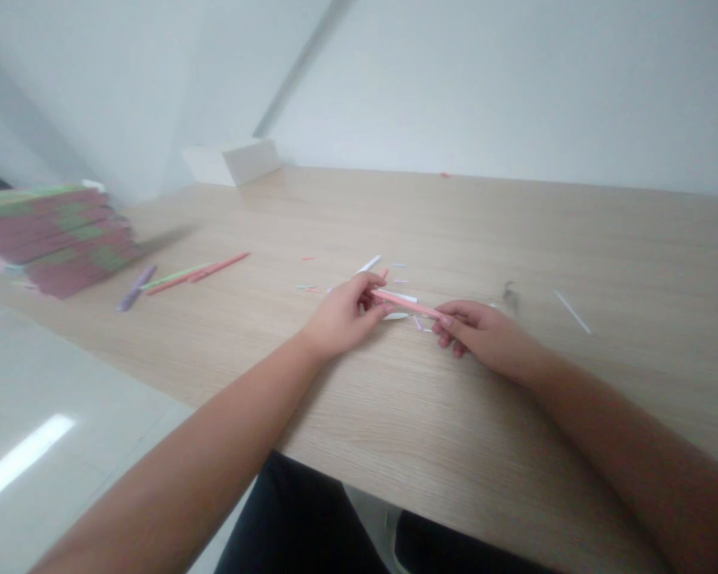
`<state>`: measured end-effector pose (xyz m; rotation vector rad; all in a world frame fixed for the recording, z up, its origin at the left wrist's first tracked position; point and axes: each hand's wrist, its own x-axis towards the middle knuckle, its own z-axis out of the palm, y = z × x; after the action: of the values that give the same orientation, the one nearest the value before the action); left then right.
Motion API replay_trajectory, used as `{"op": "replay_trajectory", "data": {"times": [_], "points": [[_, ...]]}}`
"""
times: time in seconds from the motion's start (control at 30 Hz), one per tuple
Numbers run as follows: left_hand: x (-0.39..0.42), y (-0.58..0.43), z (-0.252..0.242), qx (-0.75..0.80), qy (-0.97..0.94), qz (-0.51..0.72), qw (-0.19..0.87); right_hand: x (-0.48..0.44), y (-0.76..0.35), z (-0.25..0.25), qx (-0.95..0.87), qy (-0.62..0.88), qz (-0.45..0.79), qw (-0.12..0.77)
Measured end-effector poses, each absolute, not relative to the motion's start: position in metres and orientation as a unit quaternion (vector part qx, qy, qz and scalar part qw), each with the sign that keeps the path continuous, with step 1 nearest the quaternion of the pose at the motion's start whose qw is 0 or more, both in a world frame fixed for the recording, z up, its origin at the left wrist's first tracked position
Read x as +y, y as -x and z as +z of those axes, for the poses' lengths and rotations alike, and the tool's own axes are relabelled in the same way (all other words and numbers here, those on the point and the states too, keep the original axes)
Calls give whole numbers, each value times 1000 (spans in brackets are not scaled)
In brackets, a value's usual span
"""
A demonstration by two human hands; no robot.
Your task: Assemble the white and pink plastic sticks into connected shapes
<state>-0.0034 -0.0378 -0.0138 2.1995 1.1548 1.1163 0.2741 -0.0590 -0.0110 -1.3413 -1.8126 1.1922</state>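
A thin pink strip (408, 303) is stretched between my two hands above the wooden table (359, 414). Its left end is pinched by my left hand (350, 312), and my right hand (477, 331) grips the right end between thumb and fingers. Under and around the strip lie small white, pink and purple scraps. A white piece (369, 264) sticks out just beyond my left hand. Blur hides the finer details of the strip.
At the left stands a stack of dark red and green bundles (65, 239). Beside it lie a purple stick (136, 288) and pink sticks (220, 266). A white box (233, 162) is at the back left. Right of my hands are a small metallic object (510, 297) and a white strip (572, 311).
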Motion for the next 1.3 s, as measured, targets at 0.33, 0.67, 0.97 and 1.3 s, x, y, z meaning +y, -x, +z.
{"op": "replay_trajectory", "data": {"times": [0.33,0.67,0.97,1.3], "points": [[-31,12,-13,451,-782,355,244,-65,-268,-4,-657,509,446,334],[-33,12,-13,433,-830,287,202,-92,-251,12,-679,473,358,434],[-33,12,-13,422,-852,262,167,-114,-232,15,-760,415,298,401],[-31,10,-11,362,-866,296,180,-122,-229,15,-824,310,335,336]]}}
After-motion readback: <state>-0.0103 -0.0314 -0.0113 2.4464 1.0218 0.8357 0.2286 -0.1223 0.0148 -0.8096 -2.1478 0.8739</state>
